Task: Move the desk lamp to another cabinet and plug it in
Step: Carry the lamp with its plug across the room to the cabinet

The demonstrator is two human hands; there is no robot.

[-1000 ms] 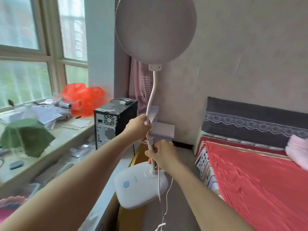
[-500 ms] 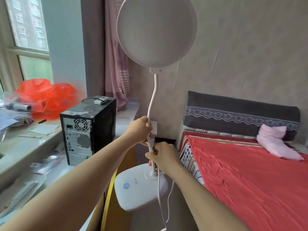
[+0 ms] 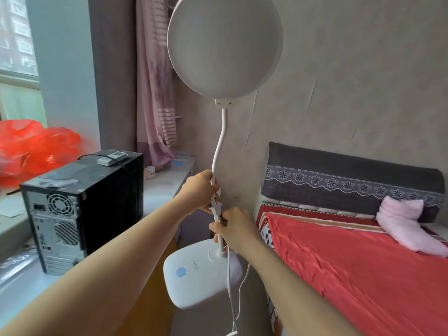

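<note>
1. The desk lamp [image 3: 219, 166] is in the air, carried, not yet set down; judging by the cord [image 3: 229, 287] dangling below the hands, plugging in remains.
2. Left hand [image 3: 198, 190] wraps the stem; right hand [image 3: 236, 229], just below, grips stem and plug [image 3: 216, 210] together.
3. Long axis upright; round head above the hands, base [image 3: 201, 272] below.

White lamp [image 3: 219, 151], round grey-white head, pale blue button [image 3: 181, 271] on white base. White cord [image 3: 229, 282]. Black computer tower [image 3: 80, 209], silver-grey back panel. Red-orange plastic bag [image 3: 36, 146]. Pink curtain [image 3: 155, 88] with darker stripes and faint purple floral print. Red bedsheet [image 3: 351, 270]. Dark grey headboard cushion [image 3: 351, 170], white flower-lace band. Pink cloth [image 3: 407, 224]. Beige wall [image 3: 363, 81].
</note>
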